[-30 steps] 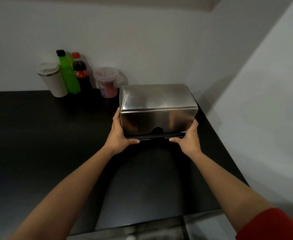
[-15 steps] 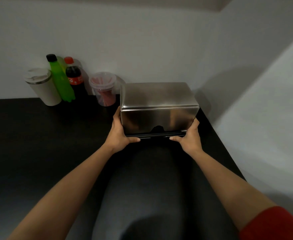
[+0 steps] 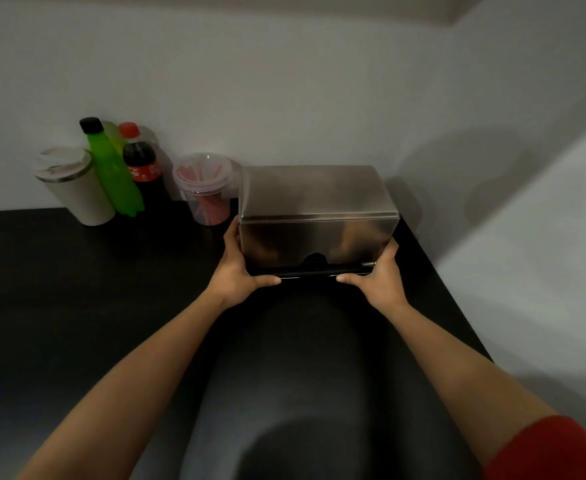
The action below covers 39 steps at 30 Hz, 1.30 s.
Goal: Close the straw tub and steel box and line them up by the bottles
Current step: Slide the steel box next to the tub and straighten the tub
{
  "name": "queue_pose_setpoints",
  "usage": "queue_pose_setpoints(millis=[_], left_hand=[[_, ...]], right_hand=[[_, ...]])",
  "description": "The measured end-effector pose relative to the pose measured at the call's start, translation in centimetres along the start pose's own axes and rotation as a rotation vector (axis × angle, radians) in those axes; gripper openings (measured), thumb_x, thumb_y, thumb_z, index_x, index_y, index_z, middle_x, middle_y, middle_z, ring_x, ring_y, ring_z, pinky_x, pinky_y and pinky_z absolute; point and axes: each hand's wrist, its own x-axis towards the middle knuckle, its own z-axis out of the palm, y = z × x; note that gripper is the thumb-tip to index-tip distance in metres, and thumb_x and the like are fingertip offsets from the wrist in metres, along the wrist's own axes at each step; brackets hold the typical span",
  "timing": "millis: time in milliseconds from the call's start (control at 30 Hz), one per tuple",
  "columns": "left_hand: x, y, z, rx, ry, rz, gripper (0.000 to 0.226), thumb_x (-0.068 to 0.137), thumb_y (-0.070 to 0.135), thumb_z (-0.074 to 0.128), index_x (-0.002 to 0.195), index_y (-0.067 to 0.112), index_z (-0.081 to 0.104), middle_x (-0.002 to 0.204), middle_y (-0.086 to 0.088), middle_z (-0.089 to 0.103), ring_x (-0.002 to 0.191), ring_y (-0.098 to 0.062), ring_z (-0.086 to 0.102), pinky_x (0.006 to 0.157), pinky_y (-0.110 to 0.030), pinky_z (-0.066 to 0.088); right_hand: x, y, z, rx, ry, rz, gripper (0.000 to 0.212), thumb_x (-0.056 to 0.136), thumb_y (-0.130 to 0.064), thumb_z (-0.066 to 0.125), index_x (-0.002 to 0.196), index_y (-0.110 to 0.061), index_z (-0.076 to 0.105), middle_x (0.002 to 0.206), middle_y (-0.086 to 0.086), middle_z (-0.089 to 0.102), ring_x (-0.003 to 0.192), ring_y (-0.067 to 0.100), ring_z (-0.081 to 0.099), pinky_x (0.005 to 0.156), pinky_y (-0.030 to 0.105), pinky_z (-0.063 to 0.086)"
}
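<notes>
A closed steel box stands on the black counter near the back wall. My left hand grips its lower left corner, and my right hand grips its lower right corner, thumbs along the front bottom edge. Just left of the box stands the clear straw tub with its lid on and red straws inside. Further left stand a cola bottle and a green bottle, side by side against the wall.
A beige lidded tumbler stands left of the bottles. White walls meet in a corner behind and to the right of the box. The counter's right edge runs close to the box.
The box has slid a little further back toward the wall, both hands staying on its lower corners. The view has shifted slightly.
</notes>
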Motion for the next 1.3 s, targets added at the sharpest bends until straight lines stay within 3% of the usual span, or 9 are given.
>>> queue_pose_setpoints(millis=[133, 267, 433, 533, 667, 1000, 1300], left_hand=[[1.2, -0.5, -0.1, -0.035, 0.009, -0.015, 0.126, 0.055, 0.026, 0.088, 0.144, 0.033, -0.001, 0.149, -0.002, 0.03, 0.133, -0.02, 0.034, 0.107, -0.039, 0.035], [2.6, -0.8, -0.2, -0.071, 0.022, -0.03, 0.124, 0.055, 0.022, 0.088, 0.145, 0.029, 0.002, 0.148, -0.001, 0.031, 0.132, -0.017, 0.034, 0.105, -0.032, 0.035], [4.0, -1.1, -0.1, -0.119, 0.038, -0.02, 0.122, 0.054, 0.019, 0.089, 0.144, 0.028, 0.007, 0.143, 0.004, 0.035, 0.12, 0.002, 0.033, 0.091, -0.005, 0.031], [4.9, -1.5, -0.1, -0.128, 0.04, -0.004, 0.119, 0.054, 0.018, 0.089, 0.143, 0.023, 0.011, 0.143, 0.001, 0.036, 0.127, -0.005, 0.035, 0.096, -0.011, 0.032], [5.8, -1.8, -0.1, -0.105, 0.052, 0.053, 0.117, 0.055, 0.013, 0.089, 0.143, 0.012, 0.011, 0.143, -0.006, 0.035, 0.128, -0.009, 0.036, 0.092, 0.001, 0.03], [6.9, -1.6, -0.2, -0.073, 0.074, 0.046, 0.115, 0.057, 0.014, 0.088, 0.142, 0.011, 0.011, 0.141, -0.008, 0.038, 0.128, -0.013, 0.038, 0.103, -0.024, 0.033], [7.5, -1.8, -0.5, -0.05, 0.039, 0.012, 0.115, 0.062, 0.02, 0.085, 0.146, 0.016, 0.007, 0.144, -0.004, 0.039, 0.123, -0.008, 0.038, 0.098, -0.022, 0.034]], right_hand=[[1.4, -0.2, 0.7, -0.015, -0.004, 0.0, 0.107, 0.057, -0.019, 0.087, 0.139, -0.019, 0.017, 0.139, 0.007, 0.042, 0.129, 0.024, 0.04, 0.096, 0.025, 0.031], [2.8, -0.3, 1.2, -0.024, -0.004, 0.004, 0.11, 0.058, -0.021, 0.087, 0.14, -0.022, 0.014, 0.139, 0.007, 0.042, 0.129, 0.025, 0.039, 0.097, 0.027, 0.031], [4.6, -0.5, 1.8, -0.034, 0.005, 0.045, 0.111, 0.058, -0.024, 0.087, 0.141, -0.024, 0.013, 0.141, 0.007, 0.04, 0.13, 0.026, 0.038, 0.095, 0.026, 0.029], [5.5, -0.5, 2.1, -0.042, 0.006, 0.064, 0.114, 0.057, -0.025, 0.087, 0.143, -0.023, 0.01, 0.144, 0.007, 0.038, 0.132, 0.026, 0.036, 0.093, 0.025, 0.027], [6.6, -0.4, 2.4, -0.023, 0.004, 0.069, 0.114, 0.057, -0.023, 0.087, 0.143, -0.02, 0.011, 0.145, 0.007, 0.036, 0.133, 0.025, 0.034, 0.095, 0.025, 0.026], [8.2, -0.7, 2.8, 0.026, -0.022, 0.065, 0.108, 0.059, -0.019, 0.086, 0.14, -0.018, 0.016, 0.143, 0.006, 0.039, 0.132, 0.024, 0.036, 0.101, 0.027, 0.029], [8.7, -0.8, 3.3, 0.05, -0.022, 0.048, 0.106, 0.06, -0.017, 0.085, 0.14, -0.014, 0.015, 0.142, 0.007, 0.039, 0.13, 0.022, 0.037, 0.1, 0.024, 0.028]])
